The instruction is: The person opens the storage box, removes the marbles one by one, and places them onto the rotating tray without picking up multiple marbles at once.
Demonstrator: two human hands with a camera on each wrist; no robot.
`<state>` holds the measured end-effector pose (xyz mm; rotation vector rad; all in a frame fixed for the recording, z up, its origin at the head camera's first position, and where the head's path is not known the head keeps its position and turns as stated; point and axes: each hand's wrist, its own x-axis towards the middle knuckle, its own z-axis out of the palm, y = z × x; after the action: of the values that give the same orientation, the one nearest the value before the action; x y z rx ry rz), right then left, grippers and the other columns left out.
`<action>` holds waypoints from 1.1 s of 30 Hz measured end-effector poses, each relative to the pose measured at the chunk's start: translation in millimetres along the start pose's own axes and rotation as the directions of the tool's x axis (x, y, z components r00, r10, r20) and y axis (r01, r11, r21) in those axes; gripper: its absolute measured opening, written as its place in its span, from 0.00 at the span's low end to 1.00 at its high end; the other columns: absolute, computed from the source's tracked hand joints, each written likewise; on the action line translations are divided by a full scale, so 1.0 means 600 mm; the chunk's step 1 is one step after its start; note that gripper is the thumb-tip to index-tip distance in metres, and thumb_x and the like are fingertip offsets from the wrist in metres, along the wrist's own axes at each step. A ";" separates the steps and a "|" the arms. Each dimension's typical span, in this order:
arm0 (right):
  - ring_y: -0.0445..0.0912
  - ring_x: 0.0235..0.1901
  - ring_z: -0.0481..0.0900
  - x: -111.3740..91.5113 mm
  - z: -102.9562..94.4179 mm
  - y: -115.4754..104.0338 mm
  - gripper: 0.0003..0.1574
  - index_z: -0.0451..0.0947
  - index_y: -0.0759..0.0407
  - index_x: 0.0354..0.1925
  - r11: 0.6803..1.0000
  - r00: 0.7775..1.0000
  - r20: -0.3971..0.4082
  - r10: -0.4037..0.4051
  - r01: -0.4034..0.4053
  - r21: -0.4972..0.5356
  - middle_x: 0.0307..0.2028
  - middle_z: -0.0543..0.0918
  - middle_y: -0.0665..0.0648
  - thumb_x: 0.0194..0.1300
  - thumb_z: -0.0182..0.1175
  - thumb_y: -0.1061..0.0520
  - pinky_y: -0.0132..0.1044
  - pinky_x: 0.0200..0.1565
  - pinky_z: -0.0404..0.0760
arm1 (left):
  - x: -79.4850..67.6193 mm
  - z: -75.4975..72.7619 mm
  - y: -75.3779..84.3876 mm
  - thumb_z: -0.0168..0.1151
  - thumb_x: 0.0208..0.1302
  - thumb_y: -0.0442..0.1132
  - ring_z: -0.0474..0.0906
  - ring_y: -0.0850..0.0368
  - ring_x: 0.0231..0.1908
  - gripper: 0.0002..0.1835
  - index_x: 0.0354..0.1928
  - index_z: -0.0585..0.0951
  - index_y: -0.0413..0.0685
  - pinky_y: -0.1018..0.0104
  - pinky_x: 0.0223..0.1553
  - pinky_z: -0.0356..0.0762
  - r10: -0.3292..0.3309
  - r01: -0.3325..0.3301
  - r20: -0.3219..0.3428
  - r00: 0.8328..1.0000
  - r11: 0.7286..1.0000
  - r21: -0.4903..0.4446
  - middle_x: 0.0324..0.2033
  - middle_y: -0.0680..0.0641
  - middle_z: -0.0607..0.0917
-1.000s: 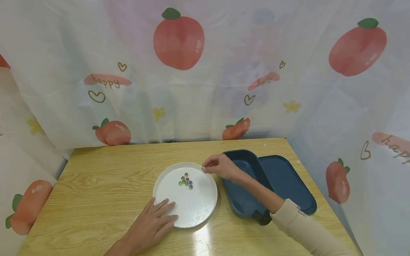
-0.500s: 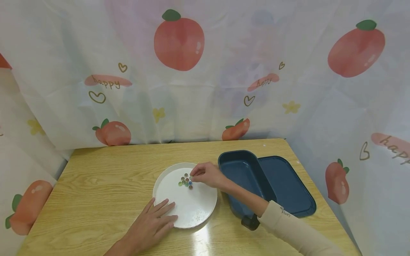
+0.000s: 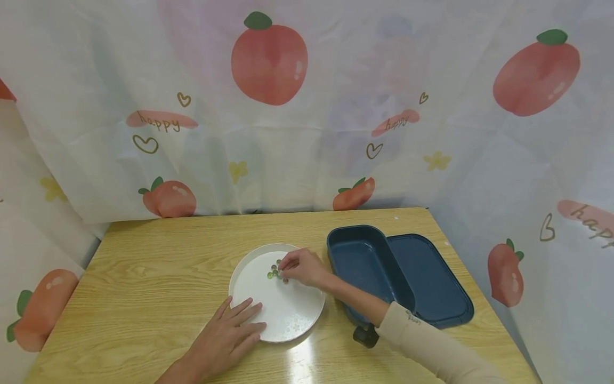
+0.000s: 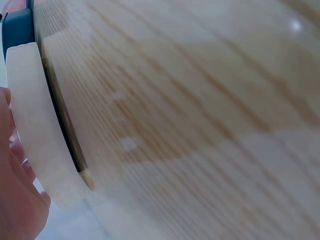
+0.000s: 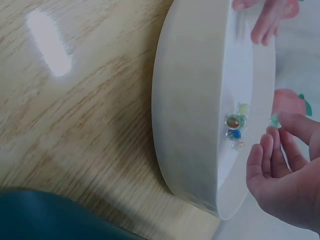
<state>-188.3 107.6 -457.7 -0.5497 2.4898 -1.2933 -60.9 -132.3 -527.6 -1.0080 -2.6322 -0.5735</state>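
A round white tray (image 3: 283,314) with a raised rim lies on the wooden table. Several small glass marbles (image 3: 271,275) are clustered on it, partly covered by my right hand (image 3: 305,268) in the head view. Thumb and fingertips of that hand pinch a pale green marble (image 5: 274,120), seen in the right wrist view above the others. Among those below, a blue marble (image 5: 233,134) shows. My left hand (image 3: 232,332) rests with spread fingers over the tray's near left rim; in the left wrist view its fingers touch the rim (image 4: 42,125).
To the right of the tray stands a deep dark blue rectangular container (image 3: 363,256) with a black handle-like part (image 3: 366,336) at its near end. A flat dark blue lid (image 3: 434,277) lies beside it, partly under it. A printed curtain (image 3: 307,133) hangs behind the table.
My right hand has moved left and nearer from the tray's right rim to over the marbles, still pinching a marble. The container's near end has shifted slightly left. My left hand has stayed put.
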 end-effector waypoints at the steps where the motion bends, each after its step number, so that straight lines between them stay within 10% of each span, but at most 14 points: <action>1: 0.39 0.31 0.83 0.000 0.002 0.000 0.06 0.86 0.66 0.36 1.000 1.000 -0.002 0.001 -0.001 -0.004 0.30 0.87 0.52 0.57 0.71 0.67 0.30 0.35 0.79 | 0.000 0.000 0.000 0.58 0.73 0.50 0.68 0.50 0.67 0.13 0.51 0.87 0.62 0.40 0.66 0.55 -0.001 0.001 0.000 1.000 1.000 0.000 0.63 0.53 0.79; 33: 0.35 0.25 0.77 0.012 0.028 0.030 0.05 0.87 0.61 0.31 0.984 0.998 -0.018 -0.060 0.056 -0.167 0.24 0.83 0.47 0.55 0.72 0.68 0.27 0.30 0.77 | 0.000 0.000 -0.001 0.58 0.73 0.50 0.67 0.49 0.68 0.13 0.51 0.87 0.61 0.38 0.67 0.54 -0.010 0.010 0.013 1.000 1.000 -0.029 0.63 0.51 0.79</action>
<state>-191.4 101.9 -482.3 -0.6539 2.6353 -1.1233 -61.5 -132.6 -527.7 -1.0105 -2.6491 -0.6115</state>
